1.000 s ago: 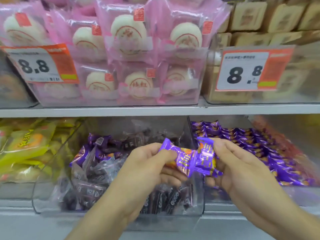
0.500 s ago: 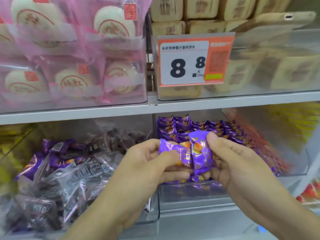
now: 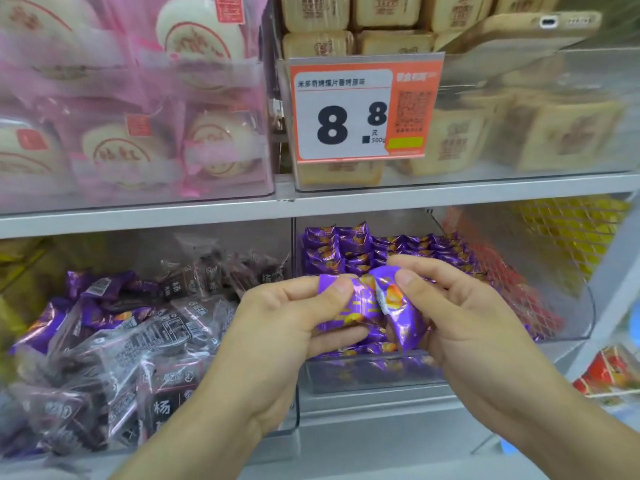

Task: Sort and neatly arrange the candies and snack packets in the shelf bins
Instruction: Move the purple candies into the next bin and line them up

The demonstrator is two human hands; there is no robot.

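Hands: the left hand [image 3: 277,327] and right hand [image 3: 460,317] are meeting in front of the lower shelf, each pinching purple candy packets [image 3: 367,306] between thumb and fingers.
Packets: they are being held just above the front lip of the clear purple-candy bin [image 3: 374,375], touching each other at the middle; how many there are is hard to make out.
Open room: the bin's top is standing open under the shelf edge [image 3: 207,213], with a gap above the neat rows of purple candies [image 3: 349,247] at the back.
Left neighbour: a bin of dark plum packets [image 3: 162,334] is sitting just beside, its heap mixed with stray purple wrappers [image 3: 86,285].
Right neighbour: a bin of red packets [image 3: 519,292] is showing blurred through clear plastic.
Upper shelf: pink-wrapped cakes [image 3: 114,150] and tan square pastries [image 3: 561,136] are sitting behind clear fronts, a price tag [image 3: 363,109] reading 8.8.
Cut off: both forearms are running out of the bottom edge; the far-left bin is being cropped.
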